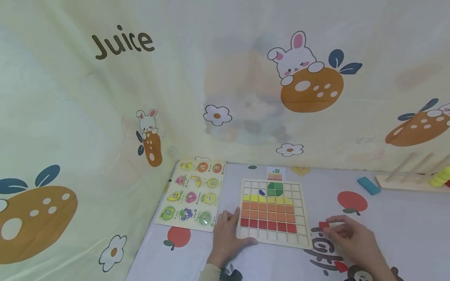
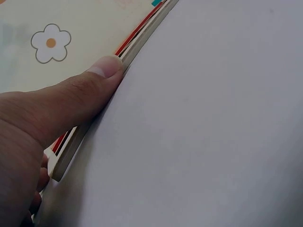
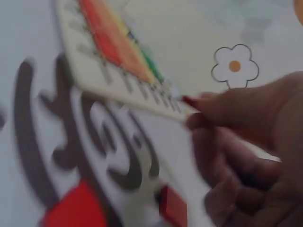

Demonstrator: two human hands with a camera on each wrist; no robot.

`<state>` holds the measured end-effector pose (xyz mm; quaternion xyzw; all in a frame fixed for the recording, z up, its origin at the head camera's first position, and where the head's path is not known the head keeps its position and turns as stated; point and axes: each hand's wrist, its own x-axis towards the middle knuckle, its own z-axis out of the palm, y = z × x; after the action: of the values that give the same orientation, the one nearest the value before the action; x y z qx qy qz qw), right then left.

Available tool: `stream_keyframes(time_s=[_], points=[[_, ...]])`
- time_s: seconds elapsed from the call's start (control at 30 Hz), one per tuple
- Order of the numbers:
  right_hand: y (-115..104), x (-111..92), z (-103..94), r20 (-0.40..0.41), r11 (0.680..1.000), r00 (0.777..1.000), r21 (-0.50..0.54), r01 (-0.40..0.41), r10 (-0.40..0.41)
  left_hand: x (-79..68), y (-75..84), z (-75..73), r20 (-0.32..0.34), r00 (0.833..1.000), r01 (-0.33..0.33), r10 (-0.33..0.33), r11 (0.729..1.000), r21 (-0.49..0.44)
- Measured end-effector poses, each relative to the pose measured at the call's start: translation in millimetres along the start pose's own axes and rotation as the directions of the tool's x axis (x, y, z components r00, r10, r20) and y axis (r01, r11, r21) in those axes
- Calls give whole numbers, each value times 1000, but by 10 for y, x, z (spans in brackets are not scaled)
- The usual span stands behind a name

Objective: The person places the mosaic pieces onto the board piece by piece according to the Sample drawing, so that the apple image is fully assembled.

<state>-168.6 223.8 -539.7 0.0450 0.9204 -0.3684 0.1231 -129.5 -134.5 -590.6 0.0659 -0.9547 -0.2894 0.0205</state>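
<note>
A wooden grid board (image 1: 302, 230) lies flat, bearing rows of red, orange and yellow pieces, a green rounded shape (image 1: 275, 189) and a small dark blue piece (image 1: 261, 192). My left hand (image 1: 226, 236) spans the board's near left corner, its fingers at the left side. In the left wrist view the straight thumb (image 2: 106, 68) presses along the near edge. Right of the board, my right hand (image 1: 355, 238) pinches a red square tile (image 1: 323, 225) between thumb and index finger. Below that hand lie a loose red piece (image 3: 78, 208) and a red tile (image 3: 173, 205), blurred in the right wrist view.
A fruit-picture board (image 1: 190, 199) lies to the left. Behind the grid board is a small picture card (image 1: 275, 173). At the far right stand a teal block (image 1: 368, 185) and a wooden peg base (image 1: 404, 182) with yellow rings (image 1: 439, 177). Printed cloth walls rise behind and left.
</note>
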Motion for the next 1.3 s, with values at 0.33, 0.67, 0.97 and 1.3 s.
stream_keyframes(time_s=[0.33,0.67,0.97,1.3], points=[[274,-199,-14,204,977,979,-210,22,22,-13,-2,-4,-8,1000,-7,8,1000,8],[323,-315,61,265,962,963,-270,25,49,4,-24,-8,-3,1000,-2,2,1000,-5],[351,-299,83,269,971,960,-239,-7,73,10,-39,36,2,1000,-13,13,1000,16],[119,-339,92,78,999,997,-34,31,-28,21,-63,69,-4,1000,-7,7,1000,21]])
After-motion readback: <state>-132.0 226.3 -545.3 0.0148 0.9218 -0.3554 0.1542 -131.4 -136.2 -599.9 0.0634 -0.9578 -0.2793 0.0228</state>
